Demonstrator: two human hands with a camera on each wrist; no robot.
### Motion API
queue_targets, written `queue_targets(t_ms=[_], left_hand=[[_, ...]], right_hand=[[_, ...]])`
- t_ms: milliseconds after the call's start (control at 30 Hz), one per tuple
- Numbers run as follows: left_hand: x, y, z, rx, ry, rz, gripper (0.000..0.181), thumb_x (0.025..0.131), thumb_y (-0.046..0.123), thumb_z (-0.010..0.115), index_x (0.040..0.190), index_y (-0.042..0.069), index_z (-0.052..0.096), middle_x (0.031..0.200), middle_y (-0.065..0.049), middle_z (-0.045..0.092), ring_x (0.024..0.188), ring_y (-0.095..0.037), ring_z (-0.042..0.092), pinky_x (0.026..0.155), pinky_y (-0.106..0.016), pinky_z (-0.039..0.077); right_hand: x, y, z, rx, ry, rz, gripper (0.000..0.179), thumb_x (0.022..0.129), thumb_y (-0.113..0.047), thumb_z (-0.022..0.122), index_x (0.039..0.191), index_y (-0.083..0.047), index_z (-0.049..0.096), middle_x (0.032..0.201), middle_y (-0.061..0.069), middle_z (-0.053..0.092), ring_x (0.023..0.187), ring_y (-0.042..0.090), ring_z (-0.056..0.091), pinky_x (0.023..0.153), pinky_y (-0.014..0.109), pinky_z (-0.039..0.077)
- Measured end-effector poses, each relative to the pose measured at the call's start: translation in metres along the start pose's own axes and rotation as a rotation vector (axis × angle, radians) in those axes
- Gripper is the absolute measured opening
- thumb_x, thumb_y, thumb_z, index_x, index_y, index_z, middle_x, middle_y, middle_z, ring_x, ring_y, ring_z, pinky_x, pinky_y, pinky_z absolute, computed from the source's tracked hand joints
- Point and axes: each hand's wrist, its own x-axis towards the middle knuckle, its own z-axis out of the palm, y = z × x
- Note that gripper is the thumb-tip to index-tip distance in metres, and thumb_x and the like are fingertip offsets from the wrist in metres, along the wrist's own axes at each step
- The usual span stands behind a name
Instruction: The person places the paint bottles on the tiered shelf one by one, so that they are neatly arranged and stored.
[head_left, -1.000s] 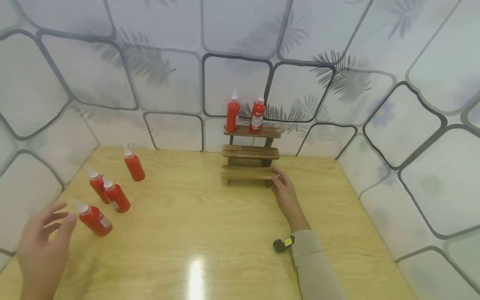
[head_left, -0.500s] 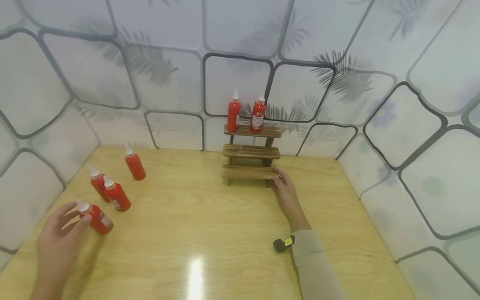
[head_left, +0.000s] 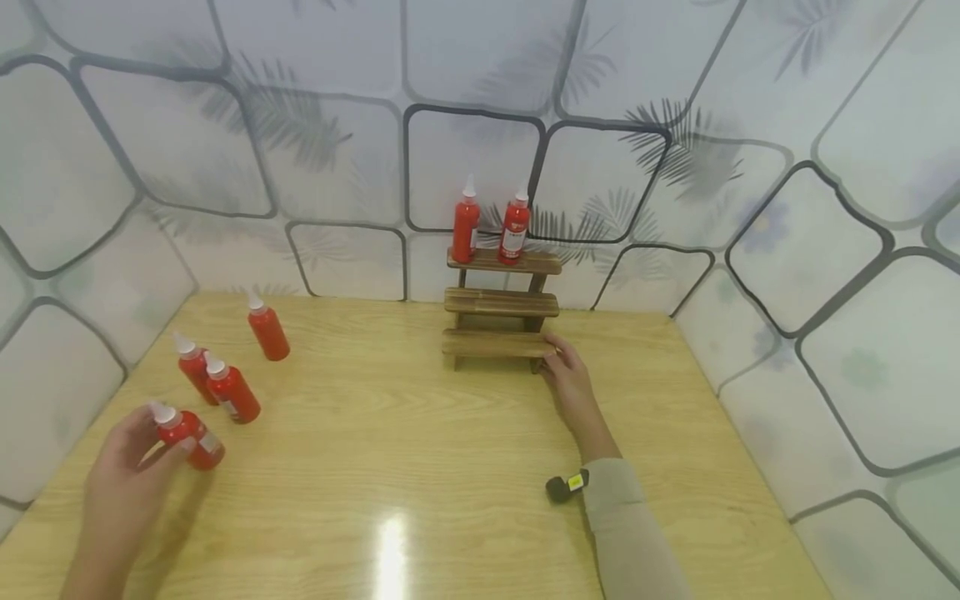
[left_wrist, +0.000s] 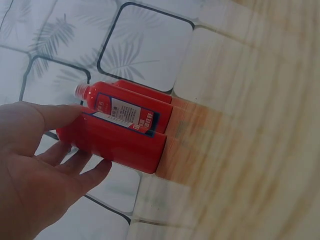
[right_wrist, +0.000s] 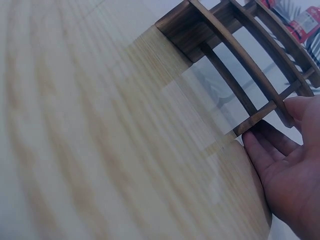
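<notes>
My left hand (head_left: 123, 492) holds a red squeeze bottle (head_left: 183, 431) with a white pointed cap at the table's left. In the left wrist view, the thumb lies on one side of this bottle (left_wrist: 115, 142) and the fingers on the other. My right hand (head_left: 573, 392) grips the right end of the lowest step on a three-step wooden stand (head_left: 495, 344). The right wrist view shows the thumb at the step and the fingers beneath, by the leg of the stand (right_wrist: 182, 27). Two red bottles, left (head_left: 465, 232) and right (head_left: 514, 231), stand upright on the top step.
Three more red bottles stand on the left of the table: one at the back (head_left: 269, 335) and a close pair, front (head_left: 235, 396) and rear (head_left: 195, 372). Patterned walls (head_left: 337, 167) enclose the wooden table (head_left: 390, 467). A small black device (head_left: 561, 490) sits at the right cuff.
My left hand has moved right and forward to the nearest bottle and closed its thumb and fingers around it. The right hand stays on the stand.
</notes>
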Motion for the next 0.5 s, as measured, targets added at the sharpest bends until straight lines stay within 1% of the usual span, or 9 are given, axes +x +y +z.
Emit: queue_targets(t_ms=[67,100,200,267,400,433,500], left_hand=[[0.001,-0.001,0.000,-0.027,-0.007,0.029,0.064,0.099,0.014,0.064,0.156,0.024,0.035,0.148,0.013,0.047,0.128,0.009,0.043,0.082,0.003,0.043],[0.001,-0.001,0.000,-0.027,-0.004,0.044,0.062,0.099,0.013,0.064,0.154,0.024,0.037,0.143,0.016,0.050,0.127,0.010,0.044,0.082,0.004,0.042],[0.001,0.001,0.001,-0.075,0.015,0.070,0.060,0.097,0.007,0.065,0.150,0.024,0.042,0.126,0.028,0.052,0.117,0.013,0.046,0.082,0.004,0.043],[0.000,0.004,0.001,-0.078,0.031,0.075,0.061,0.096,0.005,0.066,0.149,0.025,0.044,0.120,0.032,0.051,0.112,0.015,0.047,0.080,0.004,0.043],[-0.003,0.010,0.001,-0.045,0.048,0.072,0.063,0.095,0.006,0.068,0.149,0.025,0.043,0.119,0.031,0.052,0.106,0.016,0.049,0.079,0.003,0.045],[-0.004,0.012,0.001,-0.062,0.047,0.070,0.063,0.095,0.006,0.069,0.149,0.025,0.043,0.119,0.030,0.052,0.105,0.016,0.050,0.079,0.002,0.045],[-0.006,0.017,0.003,-0.134,0.039,0.068,0.063,0.093,0.004,0.071,0.148,0.024,0.045,0.119,0.027,0.055,0.104,0.015,0.052,0.077,0.001,0.047]], right_hand=[[0.000,-0.001,0.000,0.015,0.003,-0.004,0.048,0.106,-0.023,0.051,0.151,-0.009,0.041,0.148,0.022,0.043,0.138,0.035,0.046,0.117,0.038,0.041],[0.000,0.000,0.000,0.018,0.006,-0.003,0.048,0.106,-0.023,0.051,0.151,-0.009,0.042,0.148,0.022,0.044,0.138,0.035,0.047,0.117,0.037,0.041],[0.002,0.000,0.000,0.028,0.013,0.004,0.047,0.106,-0.022,0.052,0.150,-0.009,0.043,0.147,0.022,0.044,0.137,0.034,0.047,0.116,0.036,0.042],[0.003,0.001,-0.001,0.029,0.019,0.010,0.047,0.106,-0.022,0.052,0.150,-0.009,0.044,0.146,0.022,0.045,0.137,0.034,0.047,0.116,0.036,0.043],[0.003,0.002,-0.001,0.018,0.017,0.021,0.048,0.106,-0.022,0.052,0.151,-0.009,0.042,0.147,0.023,0.044,0.138,0.035,0.046,0.117,0.037,0.041],[0.003,0.002,-0.001,0.012,0.016,0.020,0.048,0.106,-0.023,0.052,0.151,-0.009,0.042,0.148,0.023,0.044,0.138,0.035,0.046,0.117,0.037,0.041],[0.002,0.001,-0.001,0.011,0.015,0.019,0.048,0.106,-0.023,0.052,0.151,-0.010,0.042,0.148,0.023,0.043,0.138,0.035,0.046,0.117,0.038,0.041]])
